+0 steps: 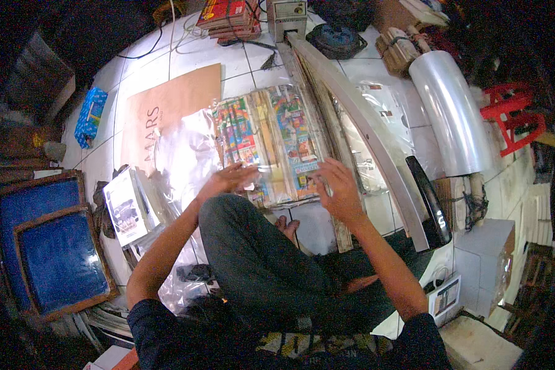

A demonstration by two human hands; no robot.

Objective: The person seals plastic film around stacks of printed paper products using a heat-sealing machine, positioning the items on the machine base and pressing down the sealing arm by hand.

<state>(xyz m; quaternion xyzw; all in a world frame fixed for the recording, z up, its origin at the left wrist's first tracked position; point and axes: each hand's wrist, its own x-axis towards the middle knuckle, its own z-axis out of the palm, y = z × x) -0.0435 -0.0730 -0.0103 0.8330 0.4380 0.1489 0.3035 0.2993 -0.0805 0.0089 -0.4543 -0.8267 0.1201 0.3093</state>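
Head view shows us a colourful printed panel (293, 139) lying flat on the tiled floor (194, 52), just in front of the person's bent knee. Our left hand (224, 180) is at its near left corner, fingers stretched out and blurred; our right hand (343, 191) is at its near right corner, fingers partly curled, and we cannot tell whether they pinch anything. Clear film (188, 148) spreads left of the panel and seems to lie over it too, so we judge the covering is laid but the work only partway along: the left part sits loose and wrinkled. Whether it goes all round, we cannot tell. Right of the panel, the long metal bar (359, 111) appears raised; beyond it rests the film roll (447, 111).
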